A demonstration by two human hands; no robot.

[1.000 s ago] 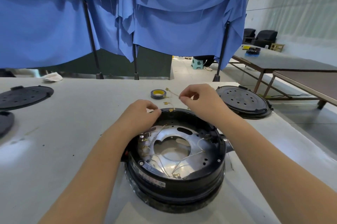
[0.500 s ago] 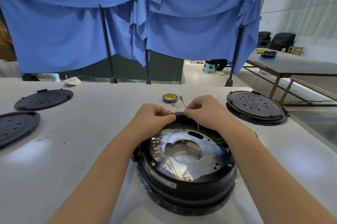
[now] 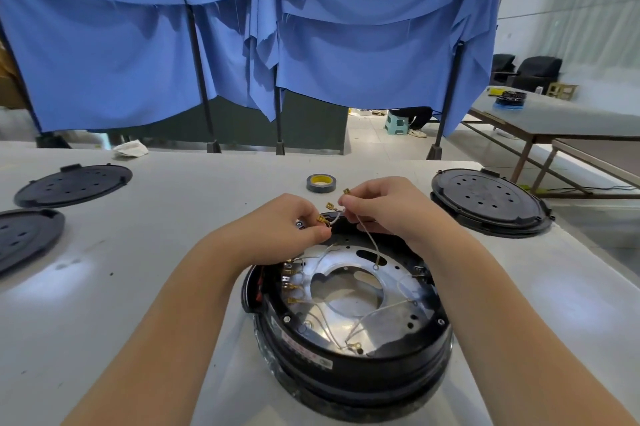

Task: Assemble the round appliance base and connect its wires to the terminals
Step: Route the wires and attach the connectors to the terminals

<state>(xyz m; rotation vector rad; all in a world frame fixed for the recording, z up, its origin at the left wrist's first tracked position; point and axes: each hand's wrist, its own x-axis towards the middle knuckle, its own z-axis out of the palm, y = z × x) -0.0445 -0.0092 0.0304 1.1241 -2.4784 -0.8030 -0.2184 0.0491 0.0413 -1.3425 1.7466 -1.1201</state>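
- Round black appliance base (image 3: 349, 356) with a shiny metal inner plate, lower centre of the frame, resting on the pale grey table (image 3: 138, 252).
- Left hand (image 3: 280, 228) above the far rim of the base, fingers curled, thumb and fingertips pinching a thin white wire (image 3: 334, 217) near a brass spade connector (image 3: 320, 219).
- Right hand (image 3: 388, 209) just beside the left, fingers curled, pinching thin white wires tipped with two more brass connectors (image 3: 329, 206); one strand hanging down to a ring end over the metal plate.
- Row of brass terminals (image 3: 289, 287) along the inner left wall of the base.
- Roll of grey tape with a yellow core (image 3: 321, 182) on the table just beyond the hands.
- Black perforated round lid (image 3: 488, 200) at centre right; two similar black lids (image 3: 74, 185) at the left edge.
- Blue cloth curtain (image 3: 242, 37) across the upper frame.
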